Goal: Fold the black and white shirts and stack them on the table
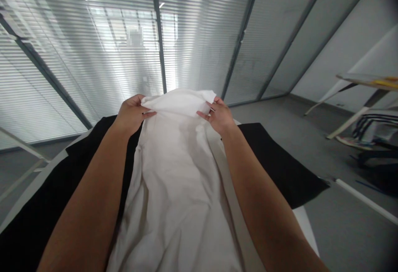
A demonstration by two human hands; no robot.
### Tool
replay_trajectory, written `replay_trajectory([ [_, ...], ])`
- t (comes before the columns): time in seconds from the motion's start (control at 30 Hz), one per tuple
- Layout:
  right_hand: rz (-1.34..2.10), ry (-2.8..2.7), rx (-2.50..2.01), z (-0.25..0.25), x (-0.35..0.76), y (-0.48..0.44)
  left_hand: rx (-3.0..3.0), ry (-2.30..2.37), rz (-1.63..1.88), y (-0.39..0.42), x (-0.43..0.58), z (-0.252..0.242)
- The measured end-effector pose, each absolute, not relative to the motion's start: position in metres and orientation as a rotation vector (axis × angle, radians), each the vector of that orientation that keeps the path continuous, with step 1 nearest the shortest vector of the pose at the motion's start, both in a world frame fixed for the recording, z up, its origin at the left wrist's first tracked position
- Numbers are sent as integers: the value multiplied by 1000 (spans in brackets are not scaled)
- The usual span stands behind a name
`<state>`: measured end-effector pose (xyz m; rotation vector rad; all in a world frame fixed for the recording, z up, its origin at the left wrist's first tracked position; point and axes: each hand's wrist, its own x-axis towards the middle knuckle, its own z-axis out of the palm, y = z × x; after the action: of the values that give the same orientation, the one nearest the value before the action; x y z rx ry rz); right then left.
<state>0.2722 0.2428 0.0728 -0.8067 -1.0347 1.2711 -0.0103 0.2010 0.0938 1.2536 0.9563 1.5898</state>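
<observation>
A long white cloth garment (180,172) stretches away from me, wrinkled towards its near end; its exact kind cannot be made out. My left hand (130,112) grips the far left corner, fingers closed on the edge. At the opposite corner, my right hand (221,116) pinches the same far edge, its fingertips partly hidden by the fabric. Between the two hands the edge is raised and folded over. Black cloth (273,164) lies beneath the garment and sticks out on both sides, covering much of a white tabletop (306,230).
Glass panels with blinds (199,40) stand beyond the table. To the right is another table (357,80) with pale legs and something yellow on top. Dark and striped items (373,127) sit below it. White metal bars (367,201) reach out near the tabletop on both sides.
</observation>
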Motion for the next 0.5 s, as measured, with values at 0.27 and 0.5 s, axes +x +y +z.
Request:
replay_trajectory([
  [0.27, 1414, -1156, -708, 71, 259, 233, 1122, 1046, 1630, 178, -31, 72],
  [0.5, 1332, -1141, -861, 58, 262, 237, 1211, 1059, 1693, 179, -28, 48],
])
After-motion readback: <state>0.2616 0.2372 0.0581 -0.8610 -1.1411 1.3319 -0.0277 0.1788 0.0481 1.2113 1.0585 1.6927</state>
